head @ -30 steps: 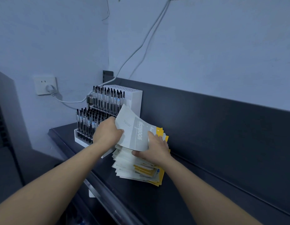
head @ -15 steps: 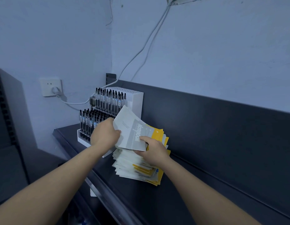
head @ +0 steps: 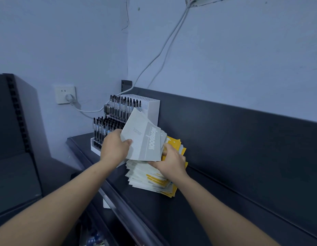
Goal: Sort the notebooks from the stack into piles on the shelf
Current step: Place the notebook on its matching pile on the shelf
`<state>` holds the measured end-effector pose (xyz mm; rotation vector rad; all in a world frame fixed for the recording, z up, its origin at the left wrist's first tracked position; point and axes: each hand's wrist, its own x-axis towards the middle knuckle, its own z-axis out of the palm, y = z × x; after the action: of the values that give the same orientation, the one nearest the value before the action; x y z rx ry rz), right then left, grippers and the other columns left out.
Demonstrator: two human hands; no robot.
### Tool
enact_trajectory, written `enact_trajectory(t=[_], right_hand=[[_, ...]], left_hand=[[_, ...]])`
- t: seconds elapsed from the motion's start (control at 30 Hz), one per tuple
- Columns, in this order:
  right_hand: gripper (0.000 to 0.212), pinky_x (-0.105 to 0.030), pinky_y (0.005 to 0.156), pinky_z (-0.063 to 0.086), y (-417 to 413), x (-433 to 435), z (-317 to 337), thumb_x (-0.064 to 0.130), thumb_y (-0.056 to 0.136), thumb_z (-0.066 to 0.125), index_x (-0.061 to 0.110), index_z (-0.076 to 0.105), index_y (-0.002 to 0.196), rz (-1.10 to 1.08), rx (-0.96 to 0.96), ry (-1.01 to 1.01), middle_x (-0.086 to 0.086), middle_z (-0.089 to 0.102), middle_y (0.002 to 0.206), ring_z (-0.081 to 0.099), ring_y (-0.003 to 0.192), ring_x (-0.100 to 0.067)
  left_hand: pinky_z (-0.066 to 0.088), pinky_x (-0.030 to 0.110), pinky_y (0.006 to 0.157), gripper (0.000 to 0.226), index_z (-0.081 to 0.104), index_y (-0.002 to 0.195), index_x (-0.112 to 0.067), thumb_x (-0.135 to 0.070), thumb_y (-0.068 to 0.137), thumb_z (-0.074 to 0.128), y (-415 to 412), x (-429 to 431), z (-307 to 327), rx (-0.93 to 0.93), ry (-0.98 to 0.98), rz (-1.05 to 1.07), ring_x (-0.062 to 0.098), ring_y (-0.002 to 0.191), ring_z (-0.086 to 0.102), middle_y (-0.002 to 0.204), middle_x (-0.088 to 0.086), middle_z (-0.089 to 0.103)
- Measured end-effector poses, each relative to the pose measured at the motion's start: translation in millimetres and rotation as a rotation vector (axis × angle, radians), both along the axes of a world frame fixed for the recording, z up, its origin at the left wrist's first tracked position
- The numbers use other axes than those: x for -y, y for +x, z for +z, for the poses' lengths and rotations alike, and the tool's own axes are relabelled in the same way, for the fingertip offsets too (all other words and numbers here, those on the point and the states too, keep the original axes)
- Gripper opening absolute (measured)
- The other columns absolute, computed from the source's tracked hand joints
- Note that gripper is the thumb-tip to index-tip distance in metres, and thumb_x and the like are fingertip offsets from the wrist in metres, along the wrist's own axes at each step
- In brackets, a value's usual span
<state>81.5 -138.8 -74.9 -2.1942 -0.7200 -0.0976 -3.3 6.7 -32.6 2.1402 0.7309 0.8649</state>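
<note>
Peeling notebooks (head: pixel 141 139) off the stack (head: pixel 149 180)
Left grip (head: pixel 113 148) clasps them, right grip (head: pixel 172 162) clutches the stack; we lift flat.

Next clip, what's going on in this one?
A person is sorting notebooks at a dark shelf. The left hand holds a grey notebook by its edge, tilted up off the stack. The right hand is at the top of the stack, its fingers curled into the yellow and white covers just below. A pen rack stands behind the left hand. No second pile is in view.
</note>
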Motion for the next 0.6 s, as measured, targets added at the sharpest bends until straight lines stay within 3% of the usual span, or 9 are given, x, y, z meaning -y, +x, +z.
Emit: enact_trajectory(t=[0.1,0.2,0.27,0.33,0.43,0.6], right_hand=[[0.069,-0.047,0.090,0.050,-10,8,4,0.048,0.050,0.067,0.041,0.044,0.115,0.140,-0.120,0.206,0.012,0.061,0.111,0.058,0.107,-0.017],[0.075,-0.032,0.071,0.053,-19,28,12,0.024,0.051,0.069,0.033,0.044,0.120,0.315,-0.258,0.306,0.004,0.062,0.111,0.061,0.092,-0.014],[0.068,-0.026,0.075,0.052,-24,42,16,0.017,0.060,0.073,0.025,0.048,0.123,0.386,-0.401,0.366,0.005,0.066,0.113,0.065,0.095,-0.012],[0.049,-0.031,0.087,0.054,-31,50,18,0.022,0.078,0.074,0.021,0.053,0.122,0.350,-0.486,0.474,0.007,0.068,0.113,0.066,0.102,-0.012],[0.021,-0.034,0.093,0.051,-44,55,16,0.027,0.097,0.054,0.018,0.050,0.116,0.112,-0.351,0.477,0.009,0.064,0.112,0.061,0.104,-0.012],[0.022,-0.039,0.084,0.048,-71,76,18,0.020,0.101,0.037,0.013,0.044,0.121,-0.148,-0.023,0.388,0.004,0.056,0.105,0.054,0.096,-0.018]], left_hand=[[0.040,0.031,0.072,0.030,0.057,0.120,-0.004,-0.015,0.093,0.059,-4,14,-3,0.029,-0.044,0.001,0.027,0.102,0.057,0.120,0.011,0.062],[0.040,0.030,0.074,0.030,0.057,0.121,-0.003,-0.014,0.093,0.059,-10,28,-6,0.090,-0.104,0.007,0.029,0.104,0.058,0.119,0.012,0.063],[0.040,0.030,0.075,0.030,0.056,0.121,-0.004,-0.013,0.092,0.060,-13,37,-9,0.127,-0.129,0.007,0.028,0.102,0.058,0.118,0.012,0.063],[0.041,0.029,0.074,0.031,0.053,0.120,-0.006,-0.014,0.091,0.062,-16,47,-13,0.168,-0.159,-0.011,0.022,0.094,0.057,0.117,0.009,0.063],[0.042,0.029,0.073,0.030,0.048,0.116,-0.010,-0.017,0.091,0.063,-21,64,-20,0.230,-0.197,-0.057,0.016,0.092,0.055,0.112,0.002,0.061],[0.042,0.029,0.075,0.033,0.046,0.122,-0.009,-0.021,0.094,0.059,-34,93,-28,0.266,-0.150,-0.143,0.017,0.096,0.055,0.110,-0.002,0.057]])
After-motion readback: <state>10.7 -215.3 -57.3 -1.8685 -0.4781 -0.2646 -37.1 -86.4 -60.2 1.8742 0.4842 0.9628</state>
